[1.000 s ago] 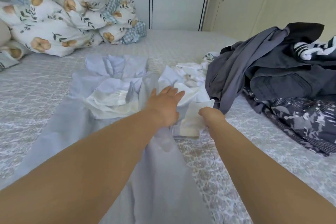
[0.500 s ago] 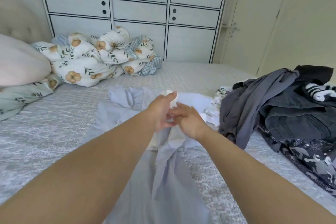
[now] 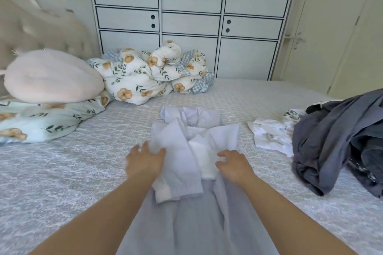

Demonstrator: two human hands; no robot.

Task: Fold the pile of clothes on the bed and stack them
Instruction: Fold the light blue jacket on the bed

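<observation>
A pale lavender garment (image 3: 178, 147) lies lengthwise in the middle of the bed (image 3: 62, 172), its upper part bunched and folded inward over a white lining. My left hand (image 3: 144, 161) holds the garment's left flap, thumb on top of the cloth. On the right side of the bunched part, my right hand (image 3: 233, 164) rests with bent fingertips on the cloth. A pile of dark grey and patterned clothes (image 3: 335, 136) sits at the right edge of the bed. A crumpled white printed garment (image 3: 271, 134) lies beside that pile.
A pink pillow (image 3: 51, 76) and a floral duvet (image 3: 145, 76) are heaped at the head of the bed on the left. A white wardrobe (image 3: 190, 16) stands behind the bed, with a door (image 3: 342, 37) to its right.
My hands met above the garment half a second ago; now they are apart on its two sides, lower on the cloth. The view has tilted up, showing more wardrobe.
</observation>
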